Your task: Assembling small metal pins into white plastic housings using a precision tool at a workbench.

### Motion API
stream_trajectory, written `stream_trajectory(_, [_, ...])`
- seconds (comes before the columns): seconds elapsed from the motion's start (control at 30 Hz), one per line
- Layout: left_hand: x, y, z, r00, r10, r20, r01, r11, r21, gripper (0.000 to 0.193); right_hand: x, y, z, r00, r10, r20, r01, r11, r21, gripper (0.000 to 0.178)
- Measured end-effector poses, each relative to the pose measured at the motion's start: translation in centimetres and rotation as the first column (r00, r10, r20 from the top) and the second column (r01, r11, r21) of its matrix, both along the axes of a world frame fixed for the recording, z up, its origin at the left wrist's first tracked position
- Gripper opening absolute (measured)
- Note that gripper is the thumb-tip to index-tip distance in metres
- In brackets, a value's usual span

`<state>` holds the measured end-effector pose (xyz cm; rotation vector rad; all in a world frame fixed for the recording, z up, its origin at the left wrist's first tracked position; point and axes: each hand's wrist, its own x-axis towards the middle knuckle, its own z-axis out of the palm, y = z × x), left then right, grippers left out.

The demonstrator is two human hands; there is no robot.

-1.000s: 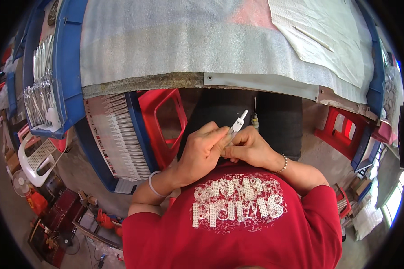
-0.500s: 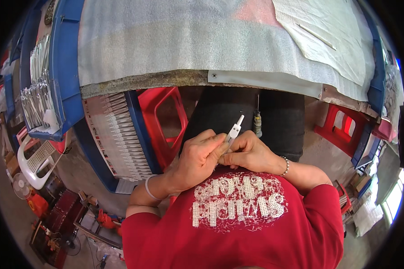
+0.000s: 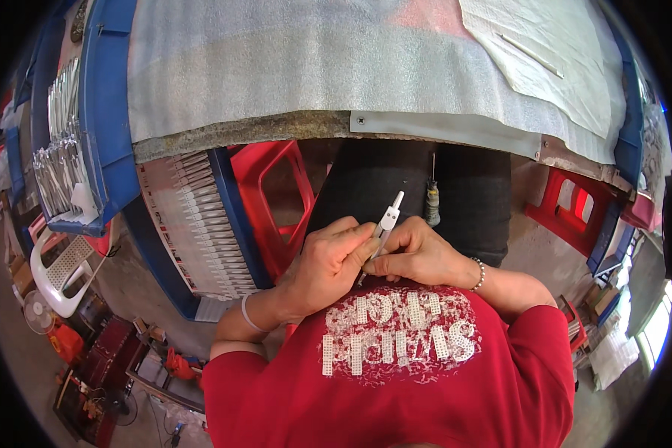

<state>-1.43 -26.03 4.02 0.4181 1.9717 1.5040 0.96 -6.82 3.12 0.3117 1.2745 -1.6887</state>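
Note:
A drawing compass (image 3: 389,218) with a pale grey head and a thin white handle is held close in front of my red shirt, its head tilted up and to the right. My left hand (image 3: 334,257) pinches its legs between thumb and fingers. From the other side my right hand (image 3: 420,256) grips it too, fingers curled and touching the left ones. The lower ends of the legs are mostly hidden by my hands. On my dark trousers lies a screwdriver (image 3: 432,207) with a wrapped, worn handle, its shaft pointing away from me.
Ahead is a table covered with white foam sheet (image 3: 299,71), with a white cloth (image 3: 567,89) and a thin rod (image 3: 530,55). At left, a blue crate (image 3: 112,112) holds metal pieces; below it, another tray (image 3: 235,201) holds rows of similar compasses. Red stools (image 3: 300,179) stand under the table.
The view has shifted slightly. Both hands keep their hold on the compass, and the screwdriver's handle appears a little more upright on my lap.

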Motion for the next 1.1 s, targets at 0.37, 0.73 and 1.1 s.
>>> stream_trajectory(0.37, [-0.7,-0.2,-7.4,0.423,-0.508,0.751,-0.487,0.571,0.661,0.035,-1.0,1.7,-0.3,0.992,-0.038,0.118,0.048,0.995,-0.085,0.021])
stream_trajectory(0.73, [0.0,0.9,-5.5,0.592,-0.090,0.801,-0.522,0.714,0.466,0.020,1.6,3.8,-4.9,0.800,0.389,-0.457,0.286,0.422,0.860,0.054])
stream_trajectory(1.1, [2.2,3.4,-4.4,0.636,0.169,0.753,-0.444,0.878,0.179,0.022,0.9,5.4,5.8,0.605,0.503,-0.617,0.061,0.743,0.666,0.032])
